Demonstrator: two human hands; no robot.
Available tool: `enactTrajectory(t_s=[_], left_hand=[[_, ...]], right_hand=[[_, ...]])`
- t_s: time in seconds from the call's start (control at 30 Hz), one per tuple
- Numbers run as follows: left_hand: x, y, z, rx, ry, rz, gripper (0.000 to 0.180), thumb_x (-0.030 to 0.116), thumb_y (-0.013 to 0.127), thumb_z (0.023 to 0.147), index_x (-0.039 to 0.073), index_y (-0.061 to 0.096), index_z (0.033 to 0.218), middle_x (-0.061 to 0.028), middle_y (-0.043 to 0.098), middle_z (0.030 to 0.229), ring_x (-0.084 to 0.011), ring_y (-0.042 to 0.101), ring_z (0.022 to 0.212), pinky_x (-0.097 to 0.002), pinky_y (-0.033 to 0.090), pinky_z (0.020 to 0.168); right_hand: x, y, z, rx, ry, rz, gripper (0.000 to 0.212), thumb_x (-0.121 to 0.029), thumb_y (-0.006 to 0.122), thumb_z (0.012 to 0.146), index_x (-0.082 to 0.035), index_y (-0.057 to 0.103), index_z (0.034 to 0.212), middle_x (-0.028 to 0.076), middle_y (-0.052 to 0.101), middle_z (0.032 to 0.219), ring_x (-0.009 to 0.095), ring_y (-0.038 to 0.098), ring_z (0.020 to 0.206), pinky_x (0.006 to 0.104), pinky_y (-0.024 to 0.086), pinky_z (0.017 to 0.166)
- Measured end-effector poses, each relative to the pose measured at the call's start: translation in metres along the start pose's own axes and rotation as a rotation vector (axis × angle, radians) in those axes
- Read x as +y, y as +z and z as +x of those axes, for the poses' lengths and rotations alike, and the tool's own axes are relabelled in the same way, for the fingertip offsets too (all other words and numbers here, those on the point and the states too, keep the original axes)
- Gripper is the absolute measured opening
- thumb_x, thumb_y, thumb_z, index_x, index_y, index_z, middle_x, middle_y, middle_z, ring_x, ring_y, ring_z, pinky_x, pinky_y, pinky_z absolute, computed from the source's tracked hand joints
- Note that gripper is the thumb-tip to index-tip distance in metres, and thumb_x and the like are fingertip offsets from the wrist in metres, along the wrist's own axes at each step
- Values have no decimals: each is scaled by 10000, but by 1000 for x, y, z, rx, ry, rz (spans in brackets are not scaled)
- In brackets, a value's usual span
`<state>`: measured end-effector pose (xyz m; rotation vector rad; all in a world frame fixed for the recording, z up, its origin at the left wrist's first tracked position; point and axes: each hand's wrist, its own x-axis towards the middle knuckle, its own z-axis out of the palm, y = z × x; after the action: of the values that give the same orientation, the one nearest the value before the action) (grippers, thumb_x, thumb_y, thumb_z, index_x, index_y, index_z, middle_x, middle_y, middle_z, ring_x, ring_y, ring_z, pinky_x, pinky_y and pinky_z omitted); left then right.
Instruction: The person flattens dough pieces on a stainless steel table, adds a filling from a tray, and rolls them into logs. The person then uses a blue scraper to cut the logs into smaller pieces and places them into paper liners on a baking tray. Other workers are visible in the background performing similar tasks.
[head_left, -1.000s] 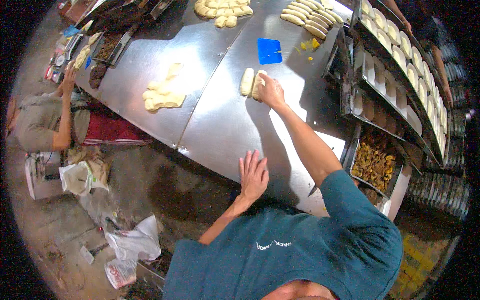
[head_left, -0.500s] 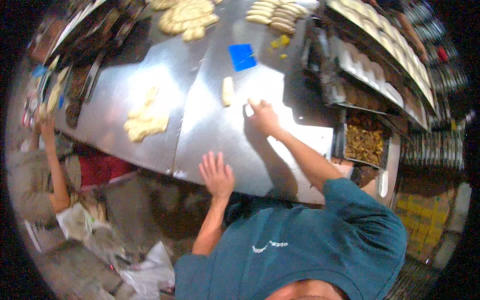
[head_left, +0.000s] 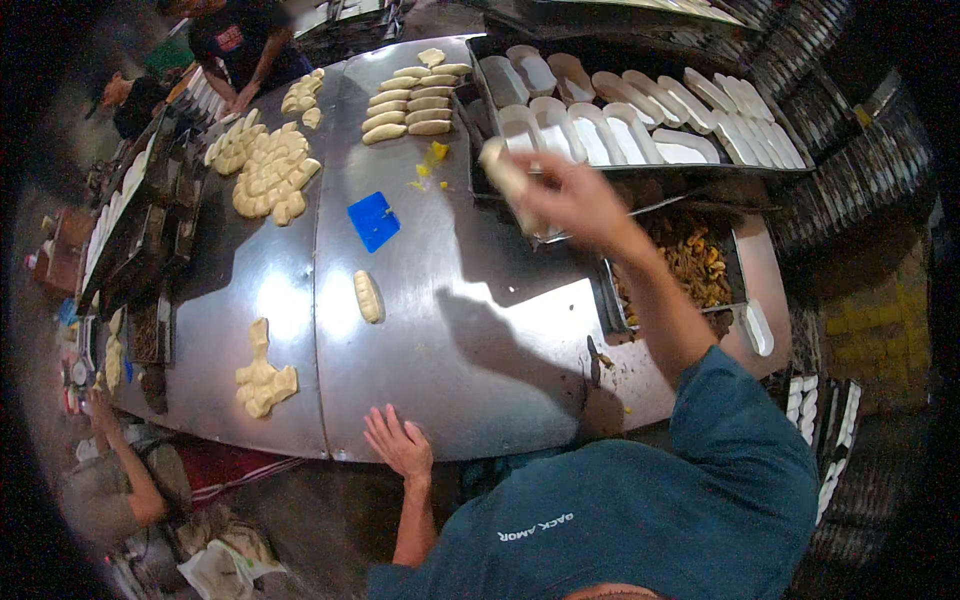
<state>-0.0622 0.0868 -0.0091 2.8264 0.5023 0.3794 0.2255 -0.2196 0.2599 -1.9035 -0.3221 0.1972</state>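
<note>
My right hand (head_left: 575, 205) is raised at the near edge of a dark tray (head_left: 640, 180), its fingers closed on a pale dough roll (head_left: 503, 170), blurred by motion. My left hand (head_left: 400, 445) lies at the near edge of the steel table (head_left: 420, 370), fingers stretched out and holding nothing. Another dough roll (head_left: 368, 297) rests alone on the table, farther off than the left hand. The tray carries white paper moulds (head_left: 590, 135), many of them upright and open. A blue scraper sheet (head_left: 374, 222) lies flat beyond the single roll.
Shaped rolls (head_left: 405, 105) stand in rows at the far side. Dough pieces (head_left: 275, 170) and a smaller dough lump (head_left: 265, 380) lie left. A filling tray (head_left: 690, 260) sits under my right forearm. Co-workers (head_left: 240, 45) stand far left; another person's arm (head_left: 140, 490) shows near left.
My right hand has risen from the tabletop and moved away toward the mould tray with the dough roll. The view has shifted, showing more of the far table. My left hand stays at the edge.
</note>
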Motion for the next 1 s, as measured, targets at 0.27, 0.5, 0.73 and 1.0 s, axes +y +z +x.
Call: enactTrajectory(t_s=[0.27, 0.5, 0.73, 1.0], left_hand=[[2, 7, 8, 12, 28, -41, 463, 205, 506, 884, 68, 497, 1326, -182, 374, 1456, -391, 278, 1380, -546, 188, 1130], [-3, 11, 6, 36, 62, -67, 463, 211, 538, 873, 68, 507, 1312, -187, 396, 1434, -396, 301, 1365, -557, 209, 1119], [-19, 8, -3, 51, 15, -99, 487, 228, 535, 873, 80, 491, 1334, -192, 384, 1447, -400, 293, 1372, -551, 194, 1125], [-12, 19, 5, -3, 104, -95, 546, 238, 603, 823, 72, 481, 1328, -192, 370, 1452, -400, 276, 1378, -566, 180, 1128]], right_hand=[[55, -40, 130, 91, -85, -895, 328, -165, 568, 759, -10, 674, 1028, 251, 669, 947, 383, 664, 886, 450, 515, 810], [51, -37, 116, 55, -90, -1186, 175, -135, 601, 763, 5, 681, 828, 219, 681, 870, 398, 670, 793, 468, 534, 674], [-15, 173, 35, 0, -141, -742, 290, -241, 614, 887, -144, 651, 1157, 182, 677, 992, 338, 675, 793, 425, 532, 753], [147, 357, 96, 191, 27, -773, 239, -244, 565, 851, -98, 637, 1026, 223, 617, 959, 389, 629, 883, 481, 538, 740]])
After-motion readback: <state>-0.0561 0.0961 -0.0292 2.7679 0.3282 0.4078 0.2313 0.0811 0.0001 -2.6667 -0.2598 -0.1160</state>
